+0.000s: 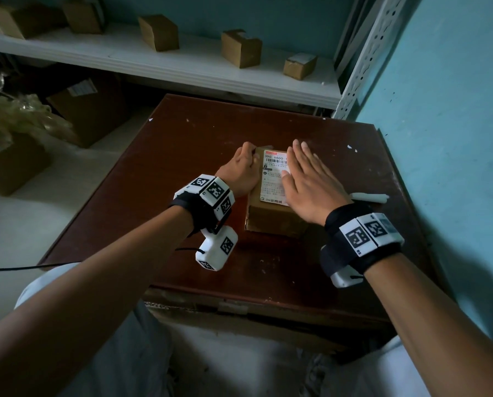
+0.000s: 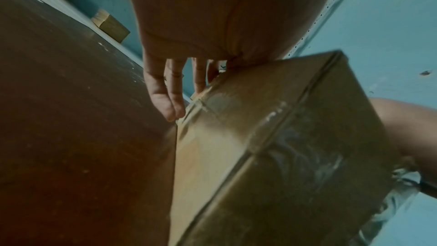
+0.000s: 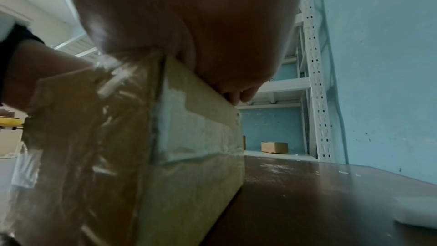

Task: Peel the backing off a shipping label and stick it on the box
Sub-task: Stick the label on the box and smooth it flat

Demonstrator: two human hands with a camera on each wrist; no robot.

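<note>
Beneath the straight, close-set fingers of the right hand lies the shipping label, white and printed, stuck flat on the top face of the box; the palm presses its right part, and only the left part of the label shows. Left of these fingers, the left hand rests against the box's left side at the far corner, thumb on the top edge. In the left wrist view its fingers hang straight and together down that side of the box, their tips near the table; they do not curl round the carton. The box is brown cardboard, sealed with clear tape, and stands on the dark red-brown table. Just right of the right hand, a crumpled white strip lies on the table; whether it is the peeled backing cannot be told. Beyond the fingertips, a white shelf carries several small cartons, and a blue wall stands to the right.
</note>
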